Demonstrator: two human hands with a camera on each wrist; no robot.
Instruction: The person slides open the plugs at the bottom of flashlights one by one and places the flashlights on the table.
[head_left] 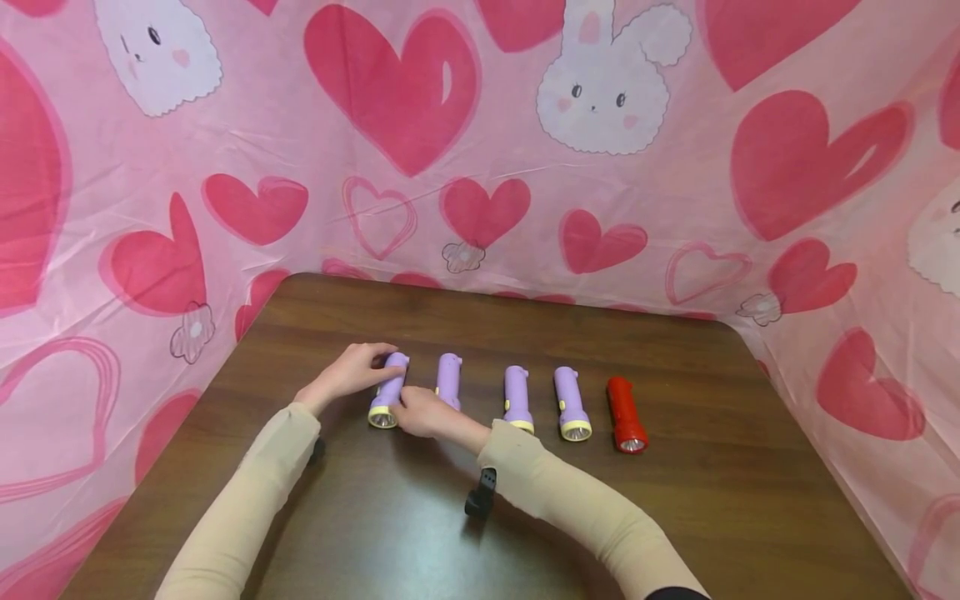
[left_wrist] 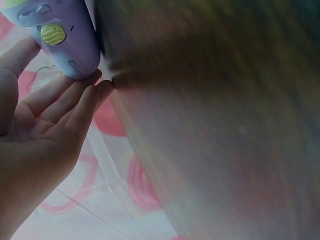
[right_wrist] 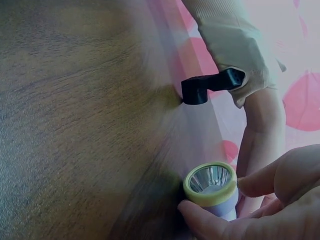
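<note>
At the left end of a row lies a purple flashlight [head_left: 390,389] with a yellow rim. My left hand [head_left: 352,372] holds its tail end, the thumb along one side and the fingers at the end, as the left wrist view shows. A yellow switch sits on the flashlight's body [left_wrist: 75,50]. In the right wrist view my right hand [right_wrist: 280,200] pinches the yellow-rimmed lens end [right_wrist: 212,198] between thumb and finger. Just right of it is a second purple flashlight [head_left: 448,375], its lens end hidden behind my right hand.
Farther right lie two more purple flashlights [head_left: 516,387] [head_left: 569,396] and a red flashlight [head_left: 624,412], lenses toward me. All rest on a brown wooden table [head_left: 712,500]. A pink heart-patterned cloth [head_left: 420,150] hangs behind and beside it.
</note>
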